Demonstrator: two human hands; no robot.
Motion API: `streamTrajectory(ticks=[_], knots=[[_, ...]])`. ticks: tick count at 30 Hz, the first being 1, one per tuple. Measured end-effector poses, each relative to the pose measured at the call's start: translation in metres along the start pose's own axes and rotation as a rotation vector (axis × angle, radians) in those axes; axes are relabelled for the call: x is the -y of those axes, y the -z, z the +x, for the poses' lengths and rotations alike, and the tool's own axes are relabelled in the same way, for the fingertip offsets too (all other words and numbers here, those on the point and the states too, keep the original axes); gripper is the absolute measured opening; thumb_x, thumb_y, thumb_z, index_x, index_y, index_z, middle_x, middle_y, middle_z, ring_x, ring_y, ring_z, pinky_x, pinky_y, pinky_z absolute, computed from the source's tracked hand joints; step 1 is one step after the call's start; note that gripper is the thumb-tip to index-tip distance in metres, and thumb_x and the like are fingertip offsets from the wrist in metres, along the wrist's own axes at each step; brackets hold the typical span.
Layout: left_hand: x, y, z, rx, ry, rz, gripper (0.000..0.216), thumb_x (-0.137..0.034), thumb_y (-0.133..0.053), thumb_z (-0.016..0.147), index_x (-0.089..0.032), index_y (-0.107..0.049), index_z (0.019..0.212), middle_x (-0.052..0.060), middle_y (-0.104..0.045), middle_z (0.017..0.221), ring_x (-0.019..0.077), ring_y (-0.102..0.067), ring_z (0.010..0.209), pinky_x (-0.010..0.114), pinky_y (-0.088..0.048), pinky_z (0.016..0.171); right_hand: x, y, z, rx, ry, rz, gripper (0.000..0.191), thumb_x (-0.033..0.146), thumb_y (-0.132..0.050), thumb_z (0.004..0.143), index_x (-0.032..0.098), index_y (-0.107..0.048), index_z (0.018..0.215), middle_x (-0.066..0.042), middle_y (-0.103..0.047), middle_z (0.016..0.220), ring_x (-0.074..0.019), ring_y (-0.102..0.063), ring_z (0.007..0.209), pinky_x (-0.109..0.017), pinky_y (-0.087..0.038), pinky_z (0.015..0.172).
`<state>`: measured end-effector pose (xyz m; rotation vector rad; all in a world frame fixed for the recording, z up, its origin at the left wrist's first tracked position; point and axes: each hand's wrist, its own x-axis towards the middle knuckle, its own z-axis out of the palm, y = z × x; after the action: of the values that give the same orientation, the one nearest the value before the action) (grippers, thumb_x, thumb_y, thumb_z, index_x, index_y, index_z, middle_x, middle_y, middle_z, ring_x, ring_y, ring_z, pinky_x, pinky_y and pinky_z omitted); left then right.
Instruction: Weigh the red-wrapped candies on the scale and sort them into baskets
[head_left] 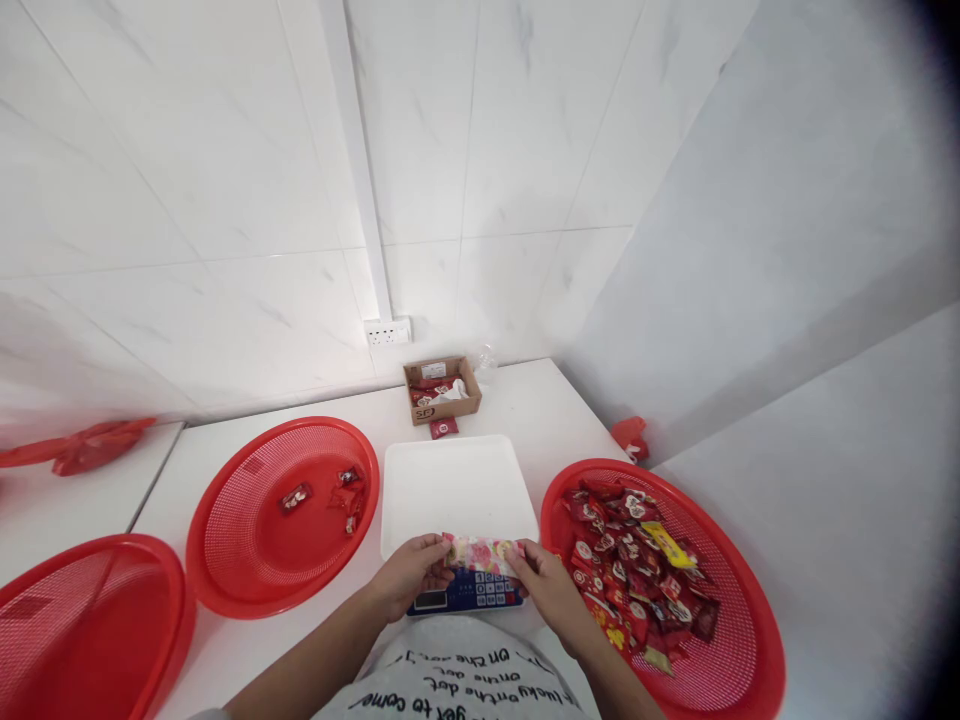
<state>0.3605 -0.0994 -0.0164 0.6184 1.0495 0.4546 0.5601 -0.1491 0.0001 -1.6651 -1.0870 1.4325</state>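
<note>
A long wrapped snack packet (480,554) with a pink, red and yellow print is stretched level between my two hands. My left hand (414,575) pinches its left end, and my right hand (546,580) grips the right end. Directly beneath it is a digital scale with a white weighing tray (456,480). The scale's blue keypad panel (466,592) shows just below the packet, partly covered by my hands and shirt. To the right, a red mesh basket (742,660) holds a heap of mostly red wrapped snacks (630,560), with one yellow packet (669,545) on top.
A second red basket (247,480) on the left contains several small packets. Another red basket (90,640) stands at the lower left. Behind the scale are a cardboard box (448,408) of red packets and one loose red packet (443,428). The tiled wall (420,180) bounds the table's back.
</note>
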Motion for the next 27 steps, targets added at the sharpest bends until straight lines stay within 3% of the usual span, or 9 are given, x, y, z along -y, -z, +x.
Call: streamTrajectory(ticks=[27], knots=[[0.002,0.003,-0.003,0.007,0.016,-0.034,0.038,-0.045,-0.071,0.062,-0.017,-0.051,0.078,-0.001,-0.059,0.072,0.0082,-0.055,0.059,0.022,-0.040,0.061,-0.019,-0.005,0.002,0.045,0.070,0.014,0.045,0.062,-0.047,0.074,0.018,-0.058,0.080,0.000,-0.058,0.067,-0.0152,-0.053,0.067,-0.026,-0.044,0.063]])
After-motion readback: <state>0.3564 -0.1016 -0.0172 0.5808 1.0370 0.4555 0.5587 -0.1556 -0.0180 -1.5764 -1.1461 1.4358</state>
